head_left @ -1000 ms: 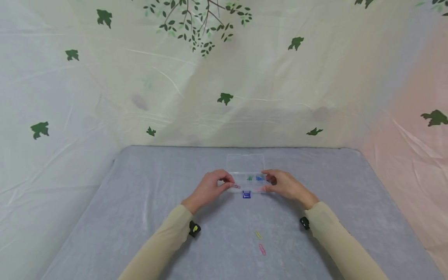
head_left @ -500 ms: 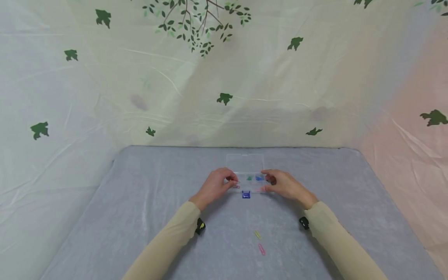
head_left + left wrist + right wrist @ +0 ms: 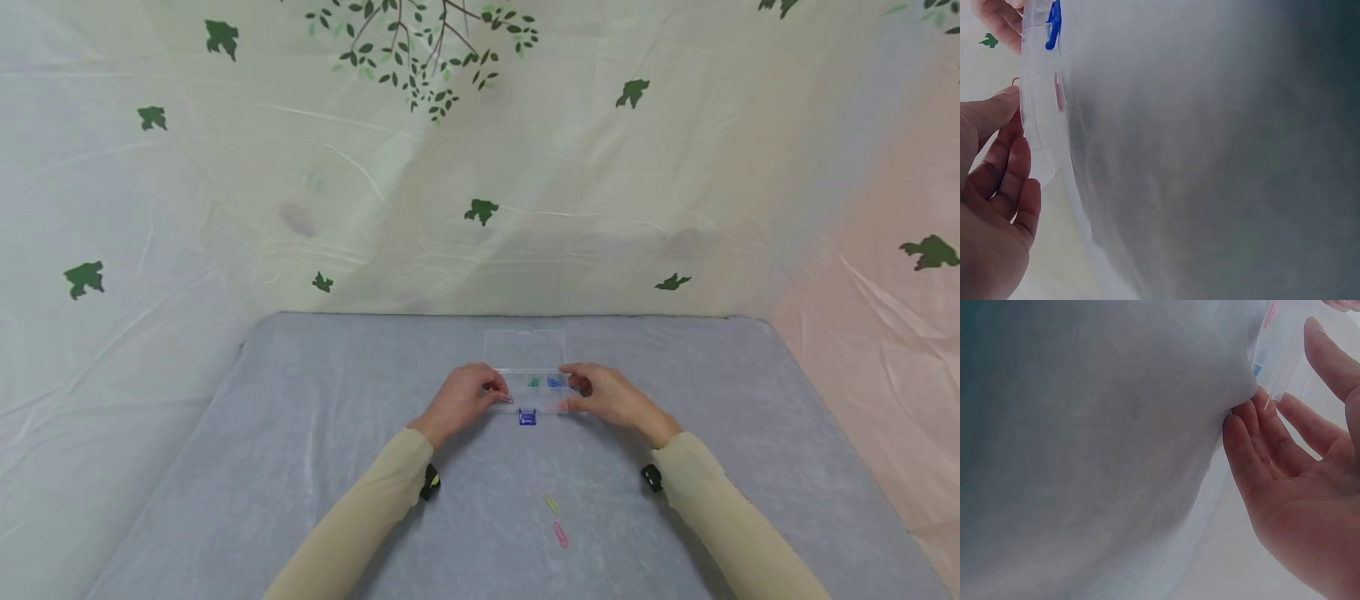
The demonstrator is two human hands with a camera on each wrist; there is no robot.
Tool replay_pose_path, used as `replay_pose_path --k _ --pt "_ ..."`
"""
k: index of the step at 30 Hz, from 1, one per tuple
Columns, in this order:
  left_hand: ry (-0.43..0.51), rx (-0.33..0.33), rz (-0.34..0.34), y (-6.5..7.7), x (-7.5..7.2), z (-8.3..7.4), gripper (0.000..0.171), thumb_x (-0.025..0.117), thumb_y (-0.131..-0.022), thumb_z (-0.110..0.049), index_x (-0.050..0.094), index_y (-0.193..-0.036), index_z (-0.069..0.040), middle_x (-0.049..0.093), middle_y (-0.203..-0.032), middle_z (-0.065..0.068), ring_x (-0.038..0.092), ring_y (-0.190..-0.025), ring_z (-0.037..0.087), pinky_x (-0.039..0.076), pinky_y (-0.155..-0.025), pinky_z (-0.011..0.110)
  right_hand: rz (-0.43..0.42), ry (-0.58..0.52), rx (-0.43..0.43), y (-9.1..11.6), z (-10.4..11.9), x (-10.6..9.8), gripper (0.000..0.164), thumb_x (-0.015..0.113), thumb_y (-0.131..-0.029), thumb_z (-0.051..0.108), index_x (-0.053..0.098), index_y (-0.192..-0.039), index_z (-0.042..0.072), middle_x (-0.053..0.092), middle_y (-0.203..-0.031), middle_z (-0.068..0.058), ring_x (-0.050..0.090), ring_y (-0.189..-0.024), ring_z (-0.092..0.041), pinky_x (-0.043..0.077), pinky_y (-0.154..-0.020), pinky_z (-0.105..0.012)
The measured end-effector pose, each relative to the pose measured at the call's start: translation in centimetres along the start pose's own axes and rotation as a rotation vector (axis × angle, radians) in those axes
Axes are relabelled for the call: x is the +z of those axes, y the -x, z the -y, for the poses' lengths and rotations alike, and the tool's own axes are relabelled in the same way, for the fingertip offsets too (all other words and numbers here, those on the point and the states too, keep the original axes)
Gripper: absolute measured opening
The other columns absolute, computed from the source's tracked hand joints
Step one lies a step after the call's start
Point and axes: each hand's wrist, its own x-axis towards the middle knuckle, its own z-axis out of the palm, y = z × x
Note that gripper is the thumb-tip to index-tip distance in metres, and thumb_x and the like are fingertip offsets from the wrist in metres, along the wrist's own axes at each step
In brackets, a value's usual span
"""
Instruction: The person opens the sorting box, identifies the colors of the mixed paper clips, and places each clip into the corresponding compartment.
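Observation:
A clear plastic compartment box (image 3: 536, 400) sits on the table with its lid (image 3: 525, 350) tipped back. My left hand (image 3: 461, 397) is at the box's left end, thumb and forefinger pinching a red paper clip (image 3: 1015, 80) over the rim. Another red paper clip (image 3: 1058, 92) shows low inside, through the wall. My right hand (image 3: 611, 397) holds the box's right end, thumb at the front corner and fingers at the back. Green paper clips (image 3: 534, 382) and blue paper clips (image 3: 555, 382) lie in the back compartments; something pink (image 3: 1270, 314) is near my right thumb.
A blue latch (image 3: 527, 417) hangs from the box's front. Nearer me, a yellow paper clip (image 3: 552, 503) and a pink paper clip (image 3: 560, 535) lie on the grey cloth-covered table (image 3: 337, 500). Leaf-printed fabric (image 3: 420, 208) rises behind and along both sides.
My left hand has shifted right, farther over the box's left compartment, and its fingertips have lowered slightly with the red paper clip. The right hand stays at the box's right end.

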Motion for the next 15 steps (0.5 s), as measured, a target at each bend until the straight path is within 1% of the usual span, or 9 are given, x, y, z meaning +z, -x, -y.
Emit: replay_pose_path --k 3,8,11,15 --pt "-0.023 0.018 -0.005 0.0 0.1 0.1 0.005 0.079 -0.094 -0.019 0.079 -0.093 -0.014 0.07 -0.094 -0.003 0.065 -0.092 0.015 0.054 -0.085 0.035 0.001 0.002 -0.003 -0.1 0.0 0.0 0.065 0.081 -0.092 0.024 0.055 -0.146 -0.002 0.067 -0.123 -0.014 0.059 -0.106 -0.025 0.051 -0.097 -0.051" --pt "-0.012 0.043 -0.033 0.2 0.1 0.3 0.006 0.078 -0.094 -0.015 0.08 -0.098 -0.013 0.071 -0.098 0.0 0.066 -0.098 0.021 0.053 -0.092 0.04 0.005 -0.005 -0.005 -0.1 -0.1 0.1 0.065 0.081 -0.093 0.024 0.055 -0.146 -0.002 0.067 -0.123 -0.013 0.058 -0.104 -0.024 0.051 -0.094 -0.048" --pt "0.015 0.025 -0.045 0.5 -0.1 0.6 0.013 0.078 -0.094 -0.015 0.079 -0.106 -0.01 0.07 -0.106 0.004 0.064 -0.107 0.026 0.052 -0.098 0.044 0.004 -0.007 -0.005 -0.1 -0.2 0.1 0.066 0.081 -0.093 0.025 0.054 -0.147 -0.002 0.067 -0.123 -0.013 0.058 -0.103 -0.023 0.051 -0.093 -0.047" --pt "0.023 -0.028 -0.052 0.9 -0.5 1.0 0.032 0.079 -0.094 -0.022 0.073 -0.122 -0.008 0.065 -0.122 0.01 0.059 -0.118 0.03 0.049 -0.104 0.046 0.002 -0.003 -0.007 -0.1 -0.1 0.0 0.066 0.081 -0.093 0.025 0.054 -0.146 -0.002 0.067 -0.122 -0.013 0.057 -0.103 -0.024 0.05 -0.093 -0.046"
